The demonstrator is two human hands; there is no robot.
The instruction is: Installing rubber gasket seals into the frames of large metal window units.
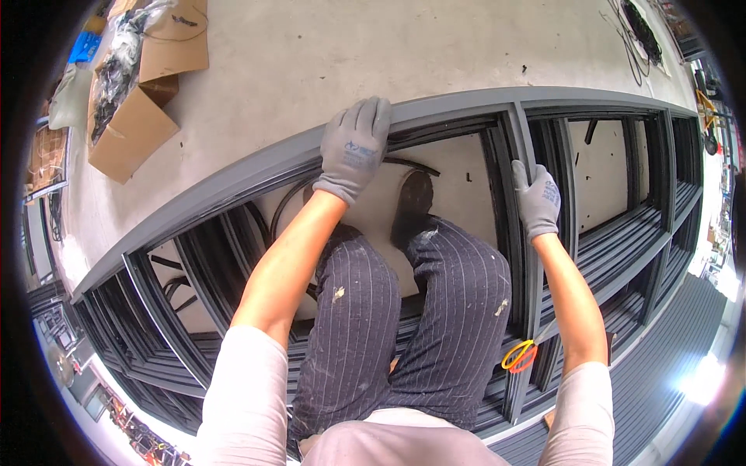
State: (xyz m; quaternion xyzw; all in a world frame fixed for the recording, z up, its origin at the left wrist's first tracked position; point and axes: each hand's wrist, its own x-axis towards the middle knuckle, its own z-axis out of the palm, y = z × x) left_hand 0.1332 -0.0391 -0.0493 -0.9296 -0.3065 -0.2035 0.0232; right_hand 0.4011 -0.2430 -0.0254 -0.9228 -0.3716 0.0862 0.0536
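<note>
A stack of dark grey metal window frames surrounds my legs, its long outer rail bending across the view. My left hand, in a grey glove, is closed over that far rail, fingers reaching across its top. My right hand, gloved too, grips a crossbar of the top frame to the right of my knees, with one digit stretched along the bar. Their undersides and the fingertips behind the bars are hidden. Yellow and orange loops lie against the same crossbar, nearer to me.
An opened cardboard box with clear plastic wrapping stands on the concrete floor at the far left. Black cables lie at the far right. Black strips curve on the floor inside the frames. Grey ribbed panels lie at the near right.
</note>
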